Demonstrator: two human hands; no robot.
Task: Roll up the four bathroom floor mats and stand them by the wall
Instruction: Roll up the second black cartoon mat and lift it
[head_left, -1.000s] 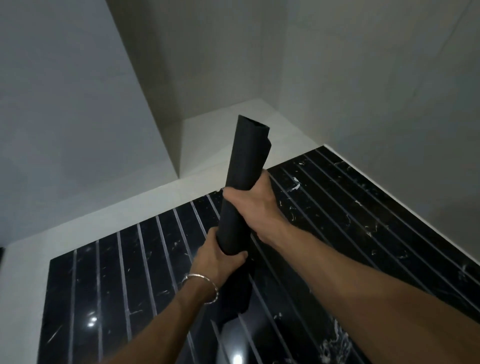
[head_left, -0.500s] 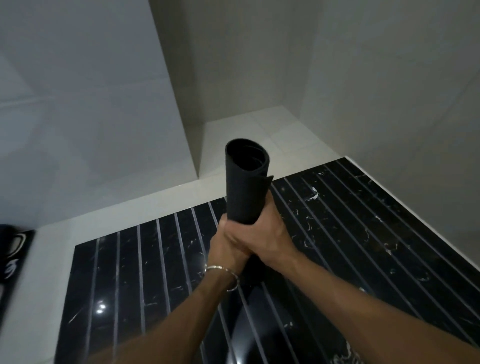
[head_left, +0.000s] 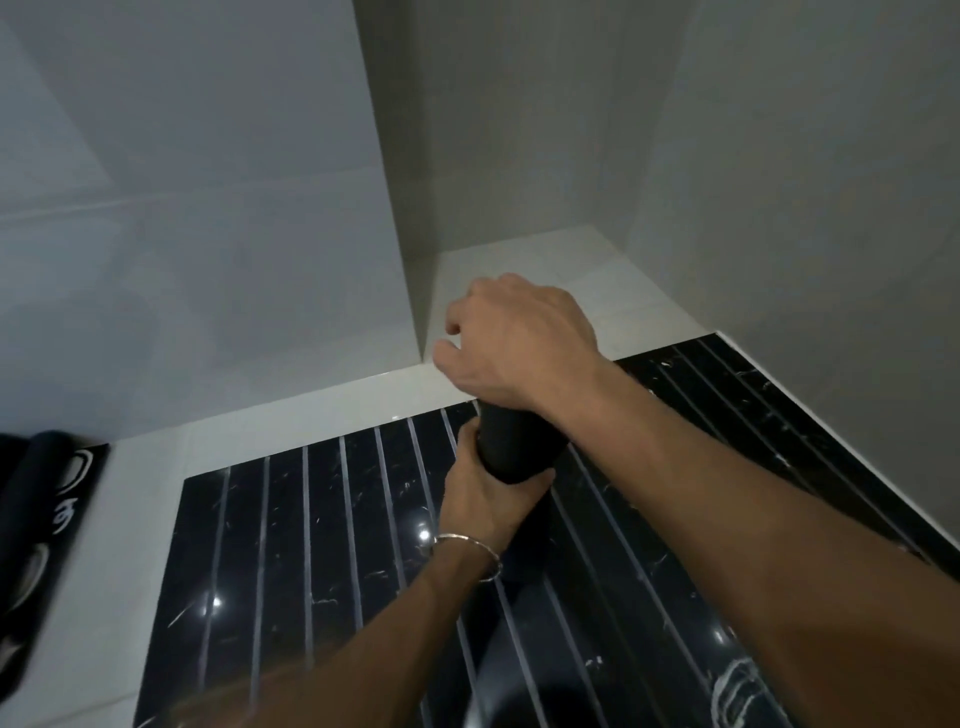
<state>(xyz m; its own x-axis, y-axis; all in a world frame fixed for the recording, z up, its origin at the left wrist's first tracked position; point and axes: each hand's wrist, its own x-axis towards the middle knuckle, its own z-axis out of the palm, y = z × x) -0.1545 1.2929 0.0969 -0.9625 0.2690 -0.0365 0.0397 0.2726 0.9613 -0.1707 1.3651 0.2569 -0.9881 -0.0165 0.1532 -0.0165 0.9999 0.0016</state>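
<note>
**Black mat roll upright in both my hands over the striped floor**

My left hand (head_left: 483, 501) is wrapped round the lower part of a rolled matte-black floor mat (head_left: 517, 447), fingers and thumb clasping it tight. The roll stands nearly upright above the glossy black marble-look floor panel with thin pale stripes (head_left: 311, 519), near that panel's far edge. Its bottom end is hidden behind my hand and forearm, so I cannot tell whether it touches the floor. My right hand (head_left: 519, 343) sits over the roll's top end and covers it, with the fingers bent down on the far side. I cannot tell whether they hold the mat or merely cap it. A thin silver bangle (head_left: 467, 552) rings my left wrist. Beyond the roll a strip of plain white floor tile (head_left: 291, 428) runs to the smooth grey wall (head_left: 208, 208), which turns into a recessed corner straight ahead. At the far left edge a dark mat with white curved markings (head_left: 52, 519), blurred, lies on the white tile, well apart from the roll.
</note>
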